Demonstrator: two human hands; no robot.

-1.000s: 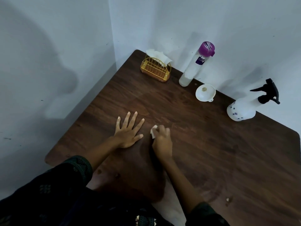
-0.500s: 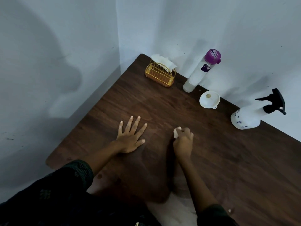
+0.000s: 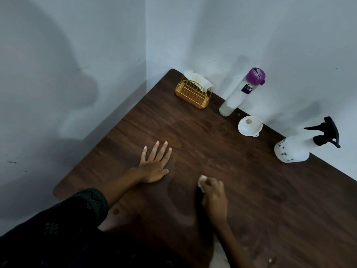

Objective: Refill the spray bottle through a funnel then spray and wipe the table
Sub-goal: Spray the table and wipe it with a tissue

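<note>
My right hand is closed around a small wad of white tissue and presses it onto the dark wooden table near the front middle. My left hand lies flat on the table with fingers spread, to the left of the right hand. The white spray bottle with a black trigger head stands at the back right by the wall. A white funnel rests mouth up beside it. A tall clear bottle with a purple cap stands further back.
A gold wire holder with white tissues sits in the table's far corner. Grey walls run along the back and left edges of the table. A small white crumb lies near the front edge.
My right hand with the tissue swept right across the table, then pulled back toward me. My left hand stayed flat in place. The camera view shifted slightly.
</note>
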